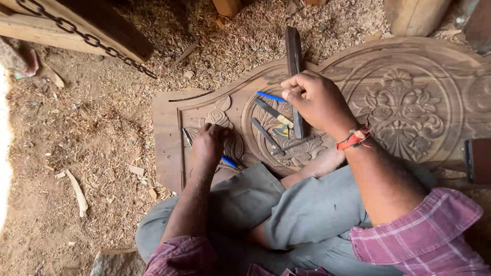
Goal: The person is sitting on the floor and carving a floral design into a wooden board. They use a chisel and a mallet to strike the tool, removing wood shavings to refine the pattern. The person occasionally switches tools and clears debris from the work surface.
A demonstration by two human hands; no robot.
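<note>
I sit cross-legged over a carved wooden panel (440,66) with floral relief. My left hand (208,145) is shut on a chisel with a blue handle (228,162), its tip pressed to the carving at the panel's left end. My right hand (317,99) grips a long dark wooden mallet (293,53), held upright above the panel. Several other chisels lie on the carving between my hands, one blue-handled (270,96), one yellow-handled (273,113) and a dark one (264,134).
Wood shavings (92,133) cover the ground to the left and behind the panel. A timber beam with a chain (84,36) lies at the upper left. Log ends (414,15) stand at the top right. A dark block (478,161) sits at the right edge.
</note>
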